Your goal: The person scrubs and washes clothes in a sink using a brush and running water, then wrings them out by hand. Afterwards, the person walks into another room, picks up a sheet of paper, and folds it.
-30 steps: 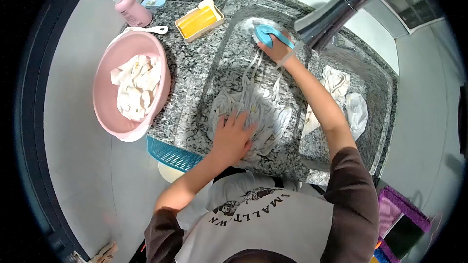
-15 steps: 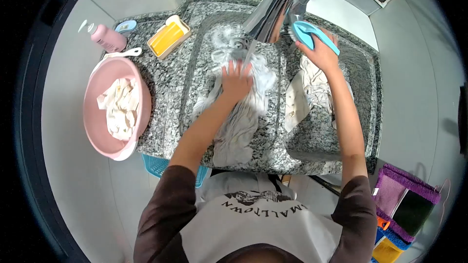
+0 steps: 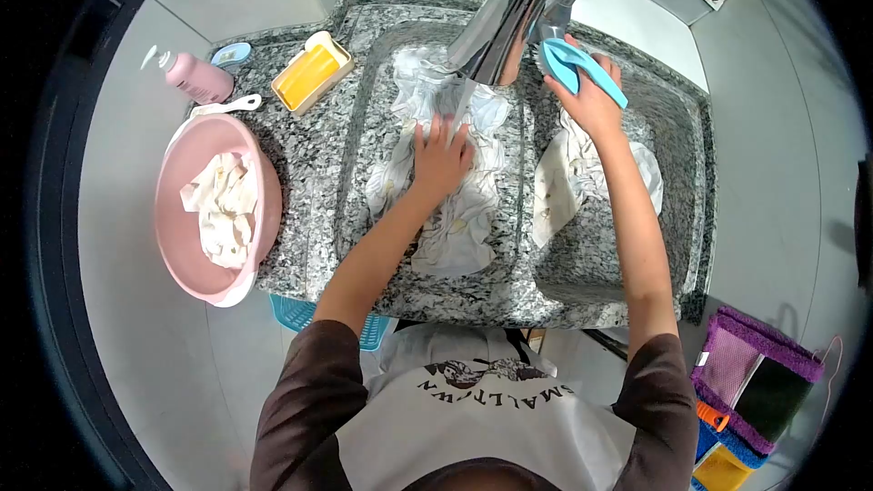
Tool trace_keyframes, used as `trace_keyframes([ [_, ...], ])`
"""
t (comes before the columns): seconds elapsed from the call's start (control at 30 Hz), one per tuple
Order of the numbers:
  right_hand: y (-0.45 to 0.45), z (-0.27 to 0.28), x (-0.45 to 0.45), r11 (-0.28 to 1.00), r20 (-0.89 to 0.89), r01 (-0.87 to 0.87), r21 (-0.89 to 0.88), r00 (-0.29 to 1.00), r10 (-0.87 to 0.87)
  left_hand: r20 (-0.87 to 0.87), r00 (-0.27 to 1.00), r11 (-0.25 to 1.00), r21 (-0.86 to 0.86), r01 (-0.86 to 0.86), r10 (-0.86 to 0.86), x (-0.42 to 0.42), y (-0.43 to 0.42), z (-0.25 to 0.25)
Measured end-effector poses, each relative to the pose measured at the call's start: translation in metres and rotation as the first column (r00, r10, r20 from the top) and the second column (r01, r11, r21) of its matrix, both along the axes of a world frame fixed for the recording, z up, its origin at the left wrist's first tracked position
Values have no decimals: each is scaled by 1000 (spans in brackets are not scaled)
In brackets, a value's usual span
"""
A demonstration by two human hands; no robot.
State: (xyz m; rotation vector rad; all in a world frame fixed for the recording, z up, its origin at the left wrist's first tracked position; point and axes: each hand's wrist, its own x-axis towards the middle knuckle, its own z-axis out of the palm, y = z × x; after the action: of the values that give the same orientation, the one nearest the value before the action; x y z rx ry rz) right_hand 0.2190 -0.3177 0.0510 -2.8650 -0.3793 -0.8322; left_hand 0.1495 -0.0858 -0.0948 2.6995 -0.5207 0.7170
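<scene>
Scrub brush [image 3: 558, 60] slants at the back of the right basin [image 3: 582, 273], handle rightward and nearer, in the right hand [image 3: 597, 112], fingers curled, bristles hard to make out. Wet white cloth [image 3: 453, 241] runs front to back beneath the left hand [image 3: 441, 159], fingers spread, short of the granite counter [image 3: 305, 227] edge; grey wall [image 3: 768, 173] at right.

Black lettering [image 3: 496, 401], apparently "SMALLTOWN", on the pale shirt [image 3: 491, 441]

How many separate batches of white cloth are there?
3: one batch under the left hand, one in the pink tub, one in the stone basin. More may be hidden.
</scene>
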Motion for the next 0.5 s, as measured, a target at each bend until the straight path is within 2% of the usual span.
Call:
trace_keyframes([
  [0.17, 4, -3, 1, 1000, 60, 6, -6, 998, -5, -154, 987, 998, 46, 43, -35, -7, 11, 2],
  [0.3, 4, -3, -2, 1000, 55, 19, -19, 998, -18, -110, 994, 998, 49, 28, -23, -7, 10, 1],
  [0.37, 3, -5, -3, 1000, 39, 12, -18, 999, -12, 4, 999, 999, -24, 47, -47, -9, 11, 0],
  [0.43, 2, -3, -2, 999, 56, -37, -16, 998, 38, 9, 999, 998, -32, 47, -46, -8, 9, -1],
  [0.47, 1, -3, -4, 1000, -28, -16, -2, 999, 16, 14, 999, 998, -40, 42, -42, -7, 9, -1],
  [0.5, 1, -2, -4, 1000, -28, -14, -2, 1000, 13, 14, 999, 998, -40, 44, -44, -7, 10, -1],
])
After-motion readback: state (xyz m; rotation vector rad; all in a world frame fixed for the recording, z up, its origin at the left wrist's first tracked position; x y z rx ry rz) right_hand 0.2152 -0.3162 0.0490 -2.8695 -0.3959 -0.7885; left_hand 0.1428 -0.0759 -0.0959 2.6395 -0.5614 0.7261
